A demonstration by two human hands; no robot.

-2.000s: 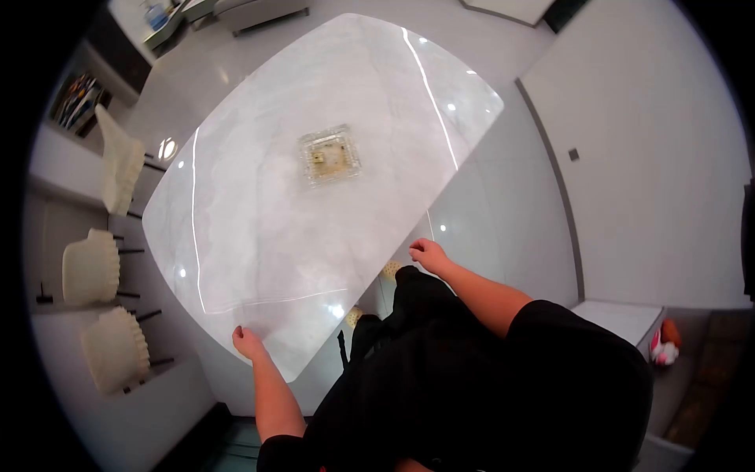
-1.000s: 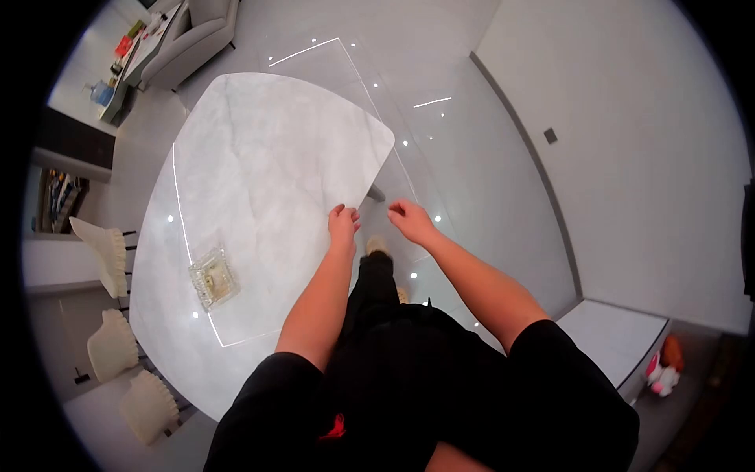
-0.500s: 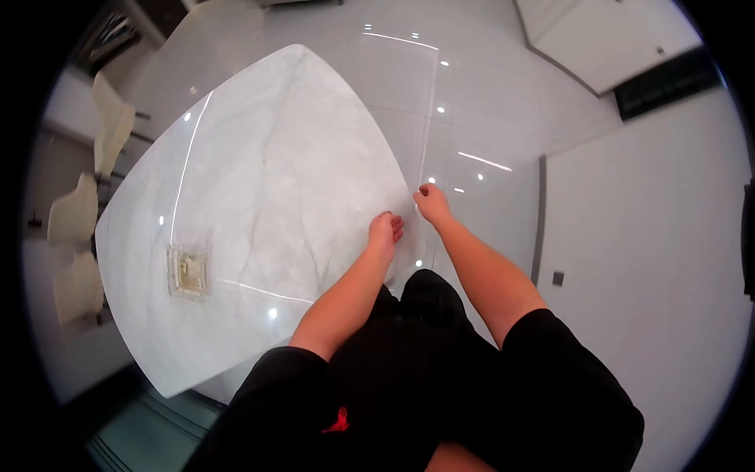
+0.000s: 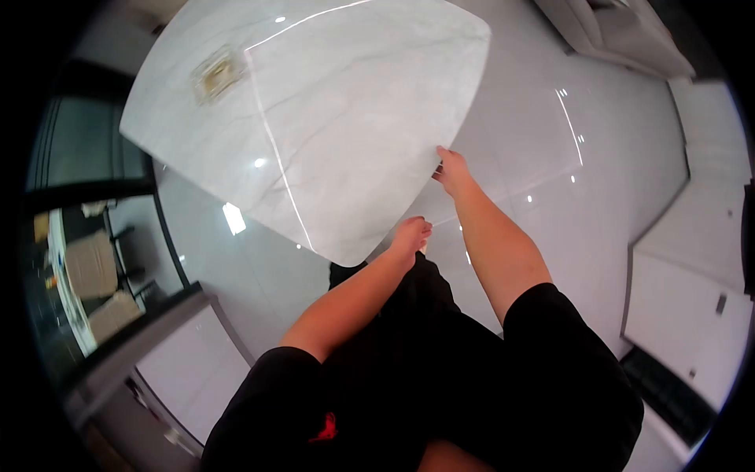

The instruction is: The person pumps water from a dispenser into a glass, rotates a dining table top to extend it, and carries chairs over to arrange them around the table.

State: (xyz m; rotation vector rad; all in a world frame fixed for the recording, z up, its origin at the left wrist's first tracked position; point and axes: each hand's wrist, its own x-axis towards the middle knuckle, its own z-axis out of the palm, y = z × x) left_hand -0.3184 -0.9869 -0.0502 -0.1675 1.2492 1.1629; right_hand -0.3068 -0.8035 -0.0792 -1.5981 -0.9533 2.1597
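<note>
My left hand [image 4: 413, 234] is just off the table's near corner, low in front of my body. Its fingers are loosely bent and apart, and nothing shows in them. My right hand [image 4: 451, 171] is farther forward, beside the right edge of the white marble-look table [image 4: 354, 126]. The right thumb and fingers are apart, with no object between them. Whether the fingertips touch the table edge I cannot tell. A clear, square-rimmed dish [image 4: 218, 76] with a yellowish middle sits on the far left part of the tabletop, slightly blurred.
Glossy grey floor tiles [image 4: 543, 157] surround the table. A pale sofa [image 4: 621, 35] stands at the far right, and white cabinets [image 4: 684, 299] line the right side. On the left are a dark-framed glass door [image 4: 169, 236] and brown chairs [image 4: 90, 263] behind it.
My view has turned, so the table and dish now appear higher up and rotated. My right hand has opened from a loose curl beside the table edge. My left hand now shows nearer the table's corner.
</note>
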